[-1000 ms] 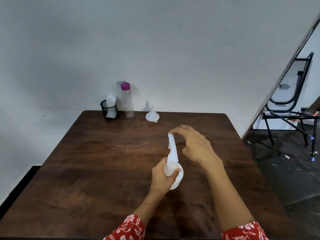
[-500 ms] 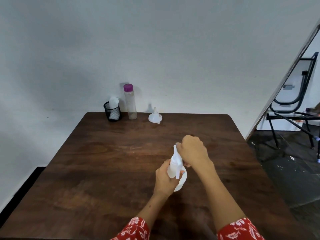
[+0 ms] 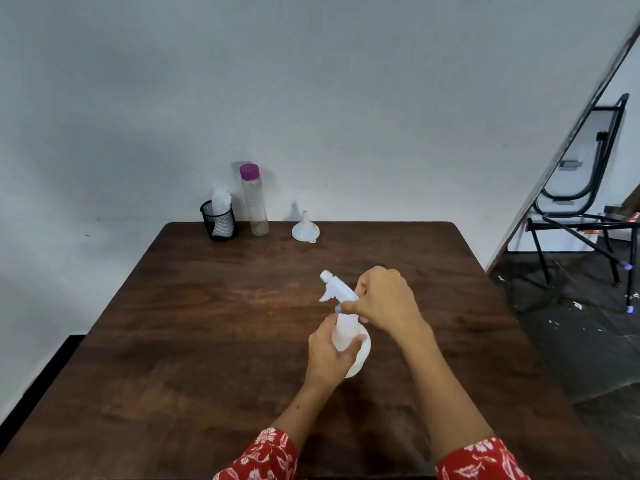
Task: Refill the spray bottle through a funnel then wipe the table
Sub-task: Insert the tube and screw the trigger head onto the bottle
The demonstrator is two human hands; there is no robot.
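one white spray bottle (image 3: 348, 336), upright

The spray bottle (image 3: 349, 337) is plain translucent white, as is the funnel (image 3: 305, 229) at 12 o'clock from it, and the table (image 3: 207, 341) is dark brown wood with a streaked grain. At 11 o'clock the clear bottle (image 3: 256, 206) has a purple cap beside a black mesh cup (image 3: 219, 221) holding white tissue. The sleeves (image 3: 263, 455) are red with a white floral print, the fingernails pale blue, the wall (image 3: 311, 81) flat grey-white.
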